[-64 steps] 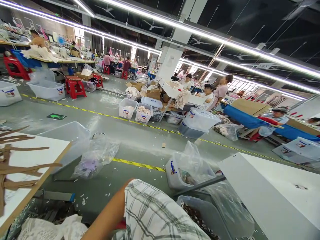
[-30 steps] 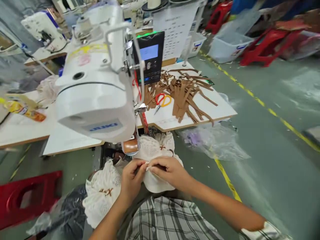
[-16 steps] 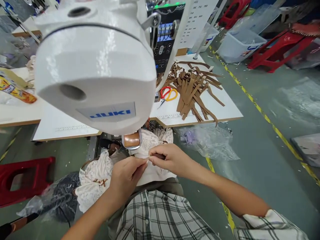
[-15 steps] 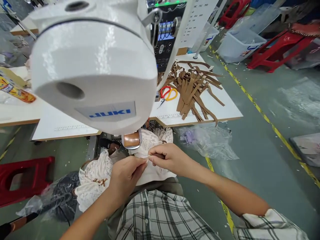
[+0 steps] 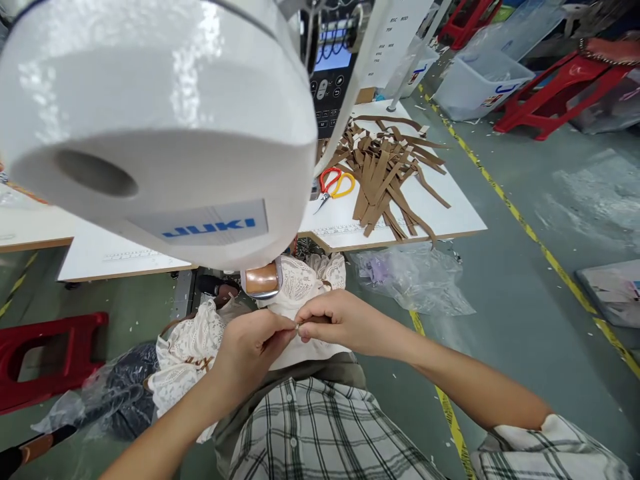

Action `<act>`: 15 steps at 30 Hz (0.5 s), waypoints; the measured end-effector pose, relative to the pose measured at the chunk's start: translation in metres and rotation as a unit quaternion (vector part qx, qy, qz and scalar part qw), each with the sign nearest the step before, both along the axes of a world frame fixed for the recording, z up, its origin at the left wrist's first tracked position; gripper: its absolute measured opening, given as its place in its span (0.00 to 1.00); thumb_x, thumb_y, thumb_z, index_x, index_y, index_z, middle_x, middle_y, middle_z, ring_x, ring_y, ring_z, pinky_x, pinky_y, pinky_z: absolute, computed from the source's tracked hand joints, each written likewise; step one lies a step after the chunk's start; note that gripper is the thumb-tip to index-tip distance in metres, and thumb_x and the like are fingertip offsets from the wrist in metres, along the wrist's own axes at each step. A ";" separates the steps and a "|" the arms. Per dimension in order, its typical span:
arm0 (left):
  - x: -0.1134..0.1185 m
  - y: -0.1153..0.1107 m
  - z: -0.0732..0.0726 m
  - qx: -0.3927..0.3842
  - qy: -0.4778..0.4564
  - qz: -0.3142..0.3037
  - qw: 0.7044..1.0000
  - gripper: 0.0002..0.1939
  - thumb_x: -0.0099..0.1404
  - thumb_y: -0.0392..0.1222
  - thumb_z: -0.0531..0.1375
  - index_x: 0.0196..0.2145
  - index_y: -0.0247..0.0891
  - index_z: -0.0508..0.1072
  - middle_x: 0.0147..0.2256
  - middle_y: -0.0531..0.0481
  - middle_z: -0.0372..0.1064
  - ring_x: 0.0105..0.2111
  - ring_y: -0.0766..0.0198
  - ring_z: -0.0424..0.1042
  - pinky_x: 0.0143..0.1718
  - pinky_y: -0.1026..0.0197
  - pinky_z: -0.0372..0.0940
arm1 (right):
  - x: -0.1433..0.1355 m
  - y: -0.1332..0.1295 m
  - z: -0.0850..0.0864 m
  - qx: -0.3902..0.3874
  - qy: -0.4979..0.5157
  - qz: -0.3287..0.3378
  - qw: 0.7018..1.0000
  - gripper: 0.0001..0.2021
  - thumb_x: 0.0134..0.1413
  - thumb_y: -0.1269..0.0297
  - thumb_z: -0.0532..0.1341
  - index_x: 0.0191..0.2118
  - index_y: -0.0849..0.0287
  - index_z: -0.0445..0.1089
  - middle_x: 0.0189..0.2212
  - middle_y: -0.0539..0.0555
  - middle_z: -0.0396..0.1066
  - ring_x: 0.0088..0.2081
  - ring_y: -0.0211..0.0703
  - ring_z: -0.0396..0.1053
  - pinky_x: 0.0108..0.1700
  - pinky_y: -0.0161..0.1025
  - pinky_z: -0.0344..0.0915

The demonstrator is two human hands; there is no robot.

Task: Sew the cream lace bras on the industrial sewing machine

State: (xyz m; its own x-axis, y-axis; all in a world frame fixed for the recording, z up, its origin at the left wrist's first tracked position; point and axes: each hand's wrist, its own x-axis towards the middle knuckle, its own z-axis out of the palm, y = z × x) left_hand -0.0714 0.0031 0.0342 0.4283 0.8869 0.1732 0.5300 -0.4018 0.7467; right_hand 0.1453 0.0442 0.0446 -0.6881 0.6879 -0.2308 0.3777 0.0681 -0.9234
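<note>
My left hand (image 5: 255,340) and my right hand (image 5: 345,323) meet above my lap, both closed in a pinch, fingertips almost touching. A tiny pale piece shows between the fingertips, too small to name. Something brown shows inside the curl of my right hand, mostly hidden. Behind and under the hands, a white lace bra (image 5: 295,283) lies on my lap below the sewing machine head (image 5: 200,167). More white lace garments (image 5: 187,363) with brown trim are heaped to the left of my left hand.
Red-and-yellow-handled thread scissors (image 5: 334,187) and a pile of brown fabric strips (image 5: 383,173) lie on the white table (image 5: 455,213). A metal-rimmed part with a copper-coloured face (image 5: 261,280) sits under the machine head. A red stool (image 5: 45,357) stands at left; plastic bags (image 5: 415,280) are on the floor.
The machine head appears larger and further left as my view shifts. My hands stay together in a pinch, with the fingertips slightly lower.
</note>
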 end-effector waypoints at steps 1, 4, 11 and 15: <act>0.000 0.001 0.000 -0.018 -0.001 0.000 1.000 0.04 0.67 0.36 0.60 0.36 0.41 0.75 0.28 0.55 0.74 0.26 0.69 0.70 0.28 0.67 0.61 | 0.000 -0.001 0.000 0.009 -0.005 -0.003 1.000 0.07 0.58 0.67 0.60 0.35 0.58 0.77 0.24 0.46 0.71 0.24 0.32 0.60 0.26 0.31 0.51; -0.001 0.007 0.002 -0.071 0.008 -0.002 0.997 0.05 0.68 0.39 0.59 0.40 0.41 0.75 0.28 0.54 0.74 0.25 0.67 0.70 0.26 0.67 0.61 | -0.001 -0.003 -0.001 0.038 -0.018 -0.012 0.999 0.07 0.58 0.67 0.61 0.34 0.58 0.77 0.24 0.46 0.71 0.25 0.33 0.62 0.27 0.31 0.52; -0.001 0.008 0.005 -0.026 0.080 -0.007 0.996 0.13 0.72 0.42 0.54 0.31 0.38 0.71 0.24 0.54 0.68 0.23 0.66 0.66 0.25 0.64 0.56 | -0.006 -0.005 -0.006 0.094 -0.019 -0.058 0.994 0.06 0.60 0.63 0.62 0.34 0.57 0.75 0.21 0.46 0.65 0.26 0.35 0.63 0.30 0.32 0.54; -0.003 0.010 0.012 -0.055 0.039 -0.006 0.998 0.12 0.72 0.43 0.54 0.31 0.38 0.70 0.24 0.55 0.67 0.23 0.68 0.64 0.25 0.65 0.56 | -0.009 0.001 0.001 0.146 0.009 -0.052 0.988 0.05 0.59 0.64 0.61 0.35 0.56 0.74 0.28 0.50 0.70 0.32 0.37 0.66 0.34 0.33 0.56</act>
